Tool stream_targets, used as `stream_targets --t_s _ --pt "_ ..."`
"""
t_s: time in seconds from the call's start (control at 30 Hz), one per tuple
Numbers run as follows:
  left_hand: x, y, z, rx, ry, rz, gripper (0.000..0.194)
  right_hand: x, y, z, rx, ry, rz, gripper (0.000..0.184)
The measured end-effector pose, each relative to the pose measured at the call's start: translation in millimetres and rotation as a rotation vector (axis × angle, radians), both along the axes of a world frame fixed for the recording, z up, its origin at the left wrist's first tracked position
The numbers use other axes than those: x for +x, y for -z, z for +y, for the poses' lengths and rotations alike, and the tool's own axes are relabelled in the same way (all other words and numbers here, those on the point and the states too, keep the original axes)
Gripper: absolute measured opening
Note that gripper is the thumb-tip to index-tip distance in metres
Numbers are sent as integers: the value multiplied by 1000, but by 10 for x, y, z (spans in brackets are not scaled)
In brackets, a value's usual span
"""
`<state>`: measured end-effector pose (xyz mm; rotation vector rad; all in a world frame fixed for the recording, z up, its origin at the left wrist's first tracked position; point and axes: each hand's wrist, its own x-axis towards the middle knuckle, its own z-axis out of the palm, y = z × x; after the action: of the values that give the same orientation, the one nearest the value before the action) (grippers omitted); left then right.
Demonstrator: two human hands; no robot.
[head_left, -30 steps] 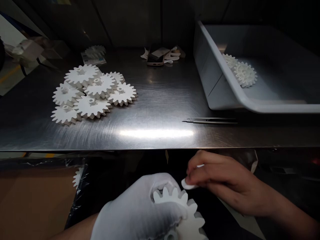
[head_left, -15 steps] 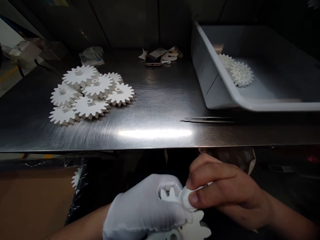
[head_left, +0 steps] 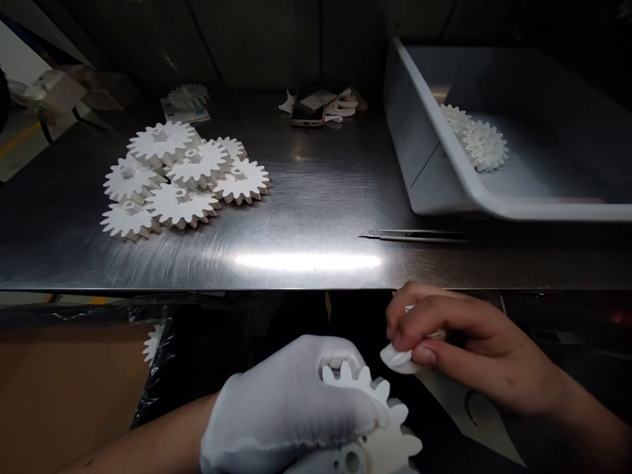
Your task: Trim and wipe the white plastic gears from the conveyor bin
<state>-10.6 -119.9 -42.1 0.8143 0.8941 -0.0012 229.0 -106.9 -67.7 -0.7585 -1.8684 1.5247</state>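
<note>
Spur gear (head_left: 380, 434) of matte white, chalky-looking material, with broad square-cut teeth and a raised hub with a round bore at the lower edge of the view. Below the table's front edge, gripped in the cotton-gloved left hand (head_left: 284, 408), fingers (head_left: 340, 352) wrapped closed over the rim, teeth poking out past them. Bare right hand (head_left: 474, 349) just up and to the right, fingertips (head_left: 407, 322) closed in a tight pinch on a crumpled white cloth (head_left: 399, 360), its soft corner near the gear's teeth but apart from them.

Farther off, brushed stainless-steel table (head_left: 316, 217), finely scratched and glossy, with a long band of glare across it. On that metal, a loose, overlapping heap of similar white gears (head_left: 178, 174), flat toothed discs with hubs upward. Near the back, another gear (head_left: 187, 97) on printed paper, and a smartphone (head_left: 307, 115) beside pale crumpled fabric (head_left: 340, 108). Slim steel tweezers (head_left: 415, 236) lying flat just in front of a grey tray (head_left: 459, 158) with a smooth, rounded white rim — two gears (head_left: 484, 146) on its floor, one overlapping the other. Low on the left, brown cardboard (head_left: 64, 401) beside glossy black plastic sheeting (head_left: 162, 349).
</note>
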Motion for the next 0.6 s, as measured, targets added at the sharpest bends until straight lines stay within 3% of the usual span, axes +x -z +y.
stream_targets --t_s 0.17,0.37,0.47,0.6 --pt "72 -37 22 21 79 5 27 -122 -140 235 -69 -220 -42 6" --pt "200 11 29 129 155 57 25 -249 -245 438 60 -522 -55 9" --pt "216 74 23 190 158 12 23 -276 -353 403 134 -526 -97 13" --pt "220 54 12 161 64 50 20 -196 -506 300 171 -515 -87 18"
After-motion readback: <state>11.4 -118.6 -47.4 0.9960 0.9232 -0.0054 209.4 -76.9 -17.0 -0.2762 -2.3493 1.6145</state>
